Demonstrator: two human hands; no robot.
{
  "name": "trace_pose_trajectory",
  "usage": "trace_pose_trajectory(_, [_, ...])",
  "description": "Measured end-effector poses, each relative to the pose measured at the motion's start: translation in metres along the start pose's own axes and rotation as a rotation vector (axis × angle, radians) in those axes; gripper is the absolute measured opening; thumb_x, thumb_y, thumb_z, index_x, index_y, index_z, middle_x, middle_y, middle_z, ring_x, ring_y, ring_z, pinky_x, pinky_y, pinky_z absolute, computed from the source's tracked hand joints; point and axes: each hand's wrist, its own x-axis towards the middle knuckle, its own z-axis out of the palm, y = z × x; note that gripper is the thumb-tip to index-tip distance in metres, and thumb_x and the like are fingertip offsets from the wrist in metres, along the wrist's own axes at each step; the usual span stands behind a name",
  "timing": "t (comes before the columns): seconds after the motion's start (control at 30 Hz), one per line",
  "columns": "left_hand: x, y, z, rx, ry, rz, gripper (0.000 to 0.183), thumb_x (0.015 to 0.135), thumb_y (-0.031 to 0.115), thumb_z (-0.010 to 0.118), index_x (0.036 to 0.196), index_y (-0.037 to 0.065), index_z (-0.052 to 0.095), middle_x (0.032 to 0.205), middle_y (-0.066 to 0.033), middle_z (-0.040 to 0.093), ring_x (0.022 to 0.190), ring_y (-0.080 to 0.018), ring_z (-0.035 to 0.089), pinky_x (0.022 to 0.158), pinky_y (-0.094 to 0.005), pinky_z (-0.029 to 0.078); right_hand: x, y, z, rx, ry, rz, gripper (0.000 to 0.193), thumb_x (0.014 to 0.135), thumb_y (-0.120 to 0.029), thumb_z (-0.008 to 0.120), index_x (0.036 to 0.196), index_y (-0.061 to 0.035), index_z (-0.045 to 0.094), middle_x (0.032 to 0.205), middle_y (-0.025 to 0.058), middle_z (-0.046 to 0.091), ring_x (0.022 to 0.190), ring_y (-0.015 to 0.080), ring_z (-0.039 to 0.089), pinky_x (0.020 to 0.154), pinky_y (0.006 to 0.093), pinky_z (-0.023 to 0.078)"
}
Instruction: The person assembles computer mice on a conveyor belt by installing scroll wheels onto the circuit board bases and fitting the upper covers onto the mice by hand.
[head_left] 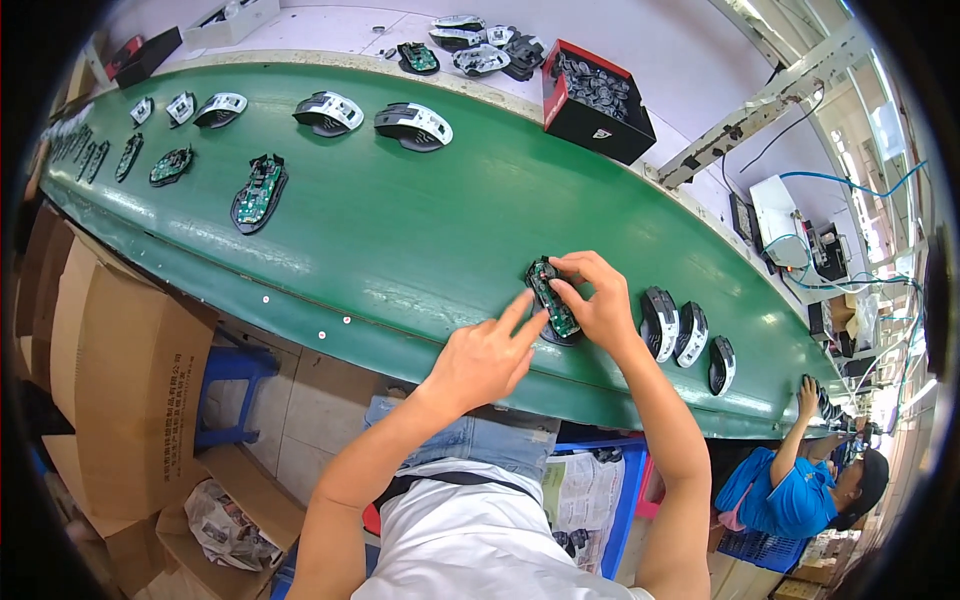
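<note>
A computer mouse base with a green circuit board lies on the green work surface in front of me. My right hand is closed at its far end, thumb and fingers pinching there; any small part between the fingertips is hidden. From the left comes my left hand, index and middle fingers stretched apart, their tips beside the base's left edge. Just right of my right hand stand white-and-black mouse shells. Another mouse base with its board bare lies to the left.
Along the green conveyor belt, more shells and bases trail leftward. A black-and-red box of small dark round parts sits on the far ledge. At far right, a co-worker in a blue shirt reaches onto the belt. Cardboard boxes stand lower left.
</note>
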Motion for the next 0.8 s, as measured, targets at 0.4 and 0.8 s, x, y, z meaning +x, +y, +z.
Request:
trace_pose_trajectory(0.4, [-0.001, -0.006, 0.000, -0.064, 0.146, -0.137, 0.043, 0.084, 0.010, 0.060, 0.125, -0.003, 0.059, 0.139, -0.0126, 0.056, 0.070, -0.0269, 0.071, 0.060, -0.0375, 0.058, -0.018, -0.023, 0.023, -0.027, 0.137, 0.007, 0.026, 0.074, -0.005, 0.081, 0.098, 0.0001, 0.071, 0.088, 0.0114, 0.067, 0.079, 0.0229, 0.067, 0.072, 0.0317, 0.053])
trace_pose_trajectory(0.8, [0.005, -0.014, -0.006, -0.098, 0.005, -0.080, 0.043, 0.076, 0.002, 0.060, 0.118, 0.003, 0.065, 0.141, -0.0047, 0.055, 0.070, -0.0282, 0.070, 0.058, -0.0390, 0.057, -0.013, -0.014, 0.004, 0.050, -0.024, 0.072, 0.028, 0.080, -0.008, 0.077, 0.107, -0.0036, 0.074, 0.096, 0.0099, 0.068, 0.088, 0.0206, 0.066, 0.078, 0.0302, 0.052])
